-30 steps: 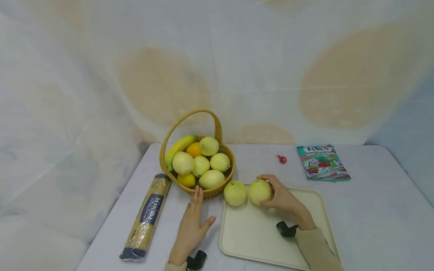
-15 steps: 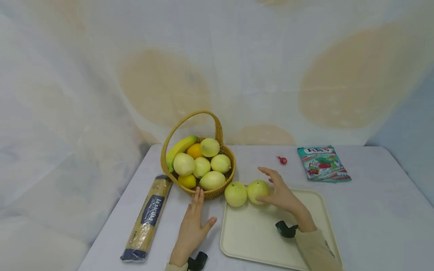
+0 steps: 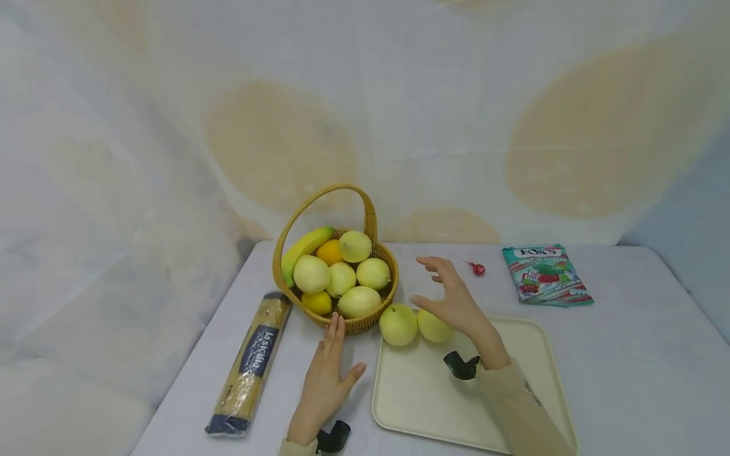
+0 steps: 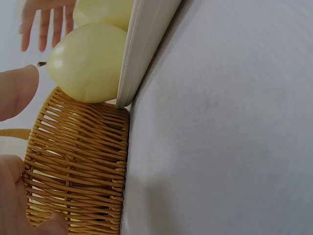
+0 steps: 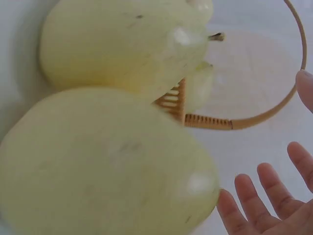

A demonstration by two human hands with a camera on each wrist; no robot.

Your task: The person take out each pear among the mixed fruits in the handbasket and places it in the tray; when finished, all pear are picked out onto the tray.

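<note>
My left hand (image 3: 322,387) reaches to the front of the wicker basket (image 3: 359,325) with straight fingers, the fingertips right at its rim. In the left wrist view its thumb and fingers lie beside the woven wall (image 4: 78,161). My right hand (image 3: 453,304) is raised over the back edge of the tray (image 3: 424,396), fingers spread, with nothing in them. Two pale yellow-green pears sit side by side at the tray's back left corner: the left pear (image 3: 398,327) is next to the basket, and the right pear (image 3: 435,328) is partly hidden by my right hand.
The basket holds a banana (image 3: 307,248), an orange (image 3: 329,252), a yellow fruit (image 3: 317,303) and several pale pears (image 3: 359,302). A pack of spaghetti (image 3: 251,364) lies left. Behind the tray are a red lollipop (image 3: 478,269) and a green candy bag (image 3: 546,275).
My right hand has let go of the right pear, then risen and shifted left over it. The pear stays on the tray. My left hand keeps its place at the basket.
</note>
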